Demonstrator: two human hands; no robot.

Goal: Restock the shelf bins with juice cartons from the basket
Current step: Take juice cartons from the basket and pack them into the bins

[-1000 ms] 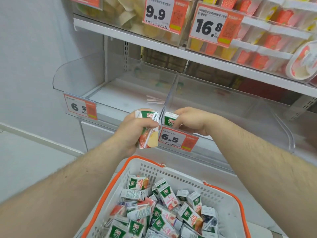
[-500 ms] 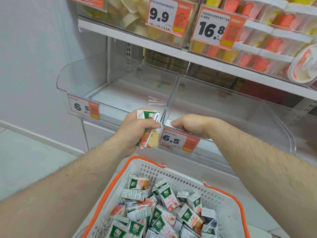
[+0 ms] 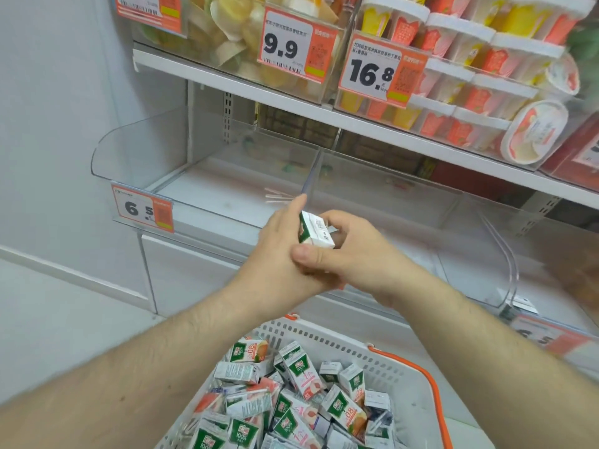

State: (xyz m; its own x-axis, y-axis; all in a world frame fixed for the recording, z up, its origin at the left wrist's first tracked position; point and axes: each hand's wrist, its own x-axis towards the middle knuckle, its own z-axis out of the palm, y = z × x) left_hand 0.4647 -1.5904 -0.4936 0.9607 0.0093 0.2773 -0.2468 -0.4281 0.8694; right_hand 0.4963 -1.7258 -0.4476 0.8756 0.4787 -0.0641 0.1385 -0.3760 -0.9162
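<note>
A small green and white juice carton point(image 3: 316, 230) sits between my two hands, just in front of the divider point(image 3: 311, 171) between two clear shelf bins. My right hand point(image 3: 353, 254) grips it, fingers curled over its top and thumb beneath. My left hand point(image 3: 275, 254) lies against the carton's left side, with its index finger pointing straight up. Whether the left hand holds anything behind it is hidden. The left bin point(image 3: 139, 147) and the right bin point(image 3: 405, 202) look bare of cartons. Below, a white basket point(image 3: 327, 335) with orange handles holds several cartons point(image 3: 291, 400).
A 6.5 price tag point(image 3: 142, 209) hangs on the left bin's front, and thin straws point(image 3: 275, 196) lie on its floor. The shelf above carries fruit cups behind a 9.9 tag point(image 3: 291, 47) and a 16.8 tag point(image 3: 376, 69). A white wall lies to the left.
My hands, apart at the bin fronts before, have come together. My right hand now grips a carton at my left hand. The view has dropped and shifted left.
</note>
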